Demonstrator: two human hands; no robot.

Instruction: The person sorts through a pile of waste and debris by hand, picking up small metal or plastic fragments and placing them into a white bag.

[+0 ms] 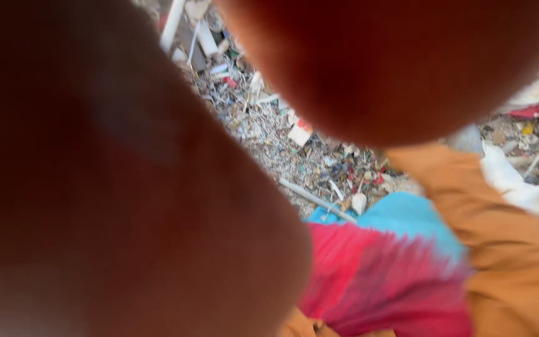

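Observation:
Two big blurred, reddish-brown shapes sit right against the lens. One fills the left half of the view and looks like my left hand (113,187). The other covers the top right and looks like my right hand (394,62). Both are too far out of focus to show fingers or anything held. Between and below them lies a red and blue cloth (388,268), and beside it on the right an orange cloth (513,249).
The ground (276,134) is littered with small scraps, chips and bits of paper. A thin grey rod (313,198) lies near the blue cloth. A white pipe (173,25) stands at the top. White fabric (531,196) lies at the right edge.

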